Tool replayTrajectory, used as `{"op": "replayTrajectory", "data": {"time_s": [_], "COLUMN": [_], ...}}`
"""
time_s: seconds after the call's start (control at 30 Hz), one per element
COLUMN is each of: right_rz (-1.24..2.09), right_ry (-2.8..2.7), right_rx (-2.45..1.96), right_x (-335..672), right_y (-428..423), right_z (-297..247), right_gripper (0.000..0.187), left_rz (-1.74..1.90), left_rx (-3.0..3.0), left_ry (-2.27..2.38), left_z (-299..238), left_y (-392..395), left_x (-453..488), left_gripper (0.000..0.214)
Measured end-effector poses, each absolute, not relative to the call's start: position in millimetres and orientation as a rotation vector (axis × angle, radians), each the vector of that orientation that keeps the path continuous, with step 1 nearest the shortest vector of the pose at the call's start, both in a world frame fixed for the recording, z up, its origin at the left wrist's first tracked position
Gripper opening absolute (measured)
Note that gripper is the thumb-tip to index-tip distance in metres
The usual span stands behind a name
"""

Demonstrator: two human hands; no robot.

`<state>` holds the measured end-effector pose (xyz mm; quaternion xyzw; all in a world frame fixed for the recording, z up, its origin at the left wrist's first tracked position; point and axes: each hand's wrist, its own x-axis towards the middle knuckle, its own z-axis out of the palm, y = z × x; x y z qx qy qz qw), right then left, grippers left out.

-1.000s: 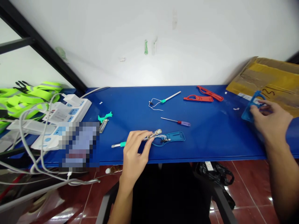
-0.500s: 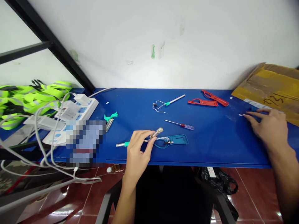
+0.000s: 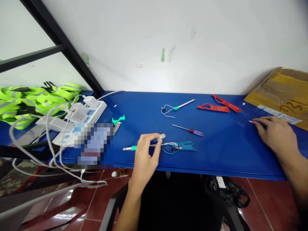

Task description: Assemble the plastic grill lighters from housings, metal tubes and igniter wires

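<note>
My left hand (image 3: 146,154) is near the front edge of the blue table (image 3: 223,150), with thumb and fingers pinched on a small metal bulb-like part (image 3: 161,137). Thin white wires run from it to a blue plastic half-shell (image 3: 184,146) and a metal probe with a teal collar (image 3: 131,148), both lying on the table. My right hand (image 3: 275,133) rests flat on the table at the right, fingers stretched toward a tiny white piece (image 3: 250,121). Nothing shows in it.
A small red-handled screwdriver (image 3: 190,130), two red plastic shells (image 3: 218,106), a second wired probe (image 3: 179,106) and a teal clip (image 3: 118,120) lie on the table. Power strips with cables (image 3: 81,114) and neon straps (image 3: 36,99) fill the left. A cardboard box (image 3: 281,93) sits far right.
My right hand held a blue plastic shell by the box a second ago; it now lies flat and empty on the table. The left hand has lifted the small metal part slightly.
</note>
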<state>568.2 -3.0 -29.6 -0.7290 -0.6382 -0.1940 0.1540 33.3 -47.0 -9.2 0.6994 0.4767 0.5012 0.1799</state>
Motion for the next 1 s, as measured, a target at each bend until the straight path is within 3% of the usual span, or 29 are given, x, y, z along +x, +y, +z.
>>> {"op": "replayTrajectory", "data": {"time_s": [0.17, 0.5, 0.83, 1.0], "right_rz": [-0.546, -0.335, -0.244, -0.208], "right_ry": [-1.865, -1.792, -1.722, -1.666], "right_rx": [-2.127, -2.03, -1.992, -2.017], "right_x": [555.4, 554.4, 539.0, 531.9], "right_y": [-3.1, -5.7, -3.3, 0.4], "right_z": [-26.0, -28.4, -19.3, -12.4], "right_gripper": [0.062, 0.041, 0.039, 0.026], "left_rz": [1.355, 1.378, 1.395, 1.417], "left_rx": [1.976, 1.989, 1.987, 1.997], "left_ry": [1.363, 1.333, 1.347, 1.35], "left_z": [-9.3, -9.5, -10.3, -10.0], "left_y": [-47.0, -47.2, -47.5, -47.9], "left_x": [33.5, 32.3, 32.8, 33.7], "left_gripper": [0.012, 0.015, 0.016, 0.017]}}
